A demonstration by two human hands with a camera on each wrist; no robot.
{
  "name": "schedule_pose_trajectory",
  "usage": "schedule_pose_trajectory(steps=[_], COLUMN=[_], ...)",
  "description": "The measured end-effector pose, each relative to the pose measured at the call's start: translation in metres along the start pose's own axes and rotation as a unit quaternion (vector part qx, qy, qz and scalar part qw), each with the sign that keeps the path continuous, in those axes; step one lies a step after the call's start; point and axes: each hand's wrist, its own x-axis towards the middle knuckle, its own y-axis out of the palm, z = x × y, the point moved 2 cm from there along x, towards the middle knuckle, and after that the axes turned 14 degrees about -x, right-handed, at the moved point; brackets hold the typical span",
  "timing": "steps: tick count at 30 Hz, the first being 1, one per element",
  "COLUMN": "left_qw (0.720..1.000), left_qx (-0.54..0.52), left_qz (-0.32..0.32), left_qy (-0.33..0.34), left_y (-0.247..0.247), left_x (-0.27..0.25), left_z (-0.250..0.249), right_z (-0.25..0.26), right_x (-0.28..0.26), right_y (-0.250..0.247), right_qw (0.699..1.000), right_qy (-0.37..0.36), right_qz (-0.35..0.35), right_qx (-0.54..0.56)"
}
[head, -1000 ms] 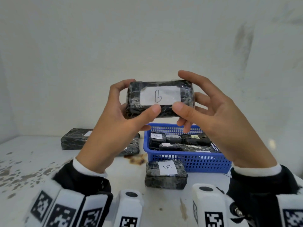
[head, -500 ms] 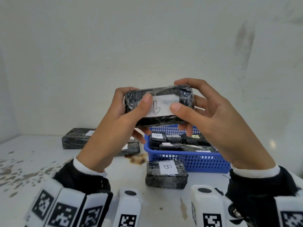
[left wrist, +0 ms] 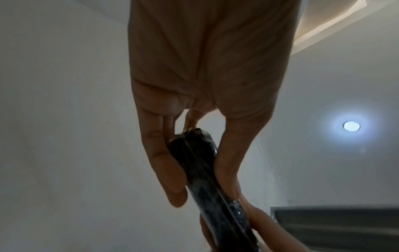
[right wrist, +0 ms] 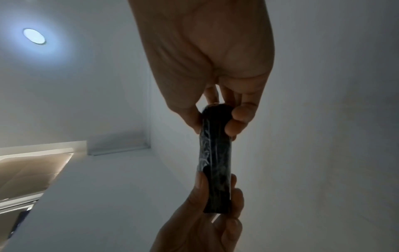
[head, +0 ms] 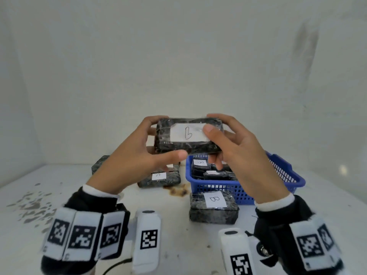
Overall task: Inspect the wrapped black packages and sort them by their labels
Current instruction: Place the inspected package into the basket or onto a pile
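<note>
Both hands hold a black wrapped package (head: 186, 135) up above the table, its white label marked B facing me. My left hand (head: 139, 153) grips its left end, thumb under the lower edge. My right hand (head: 232, 143) grips the right end, thumb on the label's corner. The wrist views show the same package edge-on (left wrist: 207, 172) (right wrist: 215, 158), pinched between thumb and fingers of each hand. A second package labelled B (head: 213, 208) lies on the table in front of a blue basket (head: 286, 175) that holds several labelled black packages.
Two more black packages (head: 158, 178) lie left of the basket, partly hidden behind my left hand. A brown stain (head: 177, 191) marks the white table (head: 59, 185) near them. White walls close the back and sides.
The held package has come down slightly toward the basket and tilted its label more upward. My left thumb slid off the label to the package's lower edge.
</note>
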Motion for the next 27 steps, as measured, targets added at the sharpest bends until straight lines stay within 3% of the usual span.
schedule_pose_trajectory(steps=[4, 8, 14, 17, 21, 27], left_qw=[0.992, 0.976, 0.950, 0.918, 0.862, 0.849], left_qx=[0.123, 0.205, 0.273, 0.328, 0.390, 0.395], left_qz=[0.004, 0.009, -0.053, -0.095, -0.110, -0.081], left_qy=[-0.012, -0.067, -0.142, -0.202, -0.303, -0.342], left_y=[-0.020, -0.051, -0.115, -0.146, -0.176, -0.180], left_x=[0.007, 0.027, 0.039, 0.037, 0.042, 0.061], left_z=[0.023, 0.061, 0.127, 0.161, 0.202, 0.222], right_z=[-0.021, -0.044, -0.079, -0.094, -0.104, -0.116], right_x=[0.010, 0.017, 0.009, 0.006, 0.001, -0.005], right_y=[0.027, 0.058, 0.094, 0.103, 0.116, 0.140], right_qw=[0.998, 0.989, 0.969, 0.957, 0.921, 0.859], right_qy=[0.056, 0.123, 0.165, 0.170, 0.153, 0.148], right_qz=[0.029, 0.071, 0.148, 0.178, 0.270, 0.385], right_qx=[0.007, -0.031, -0.110, -0.152, -0.237, -0.304])
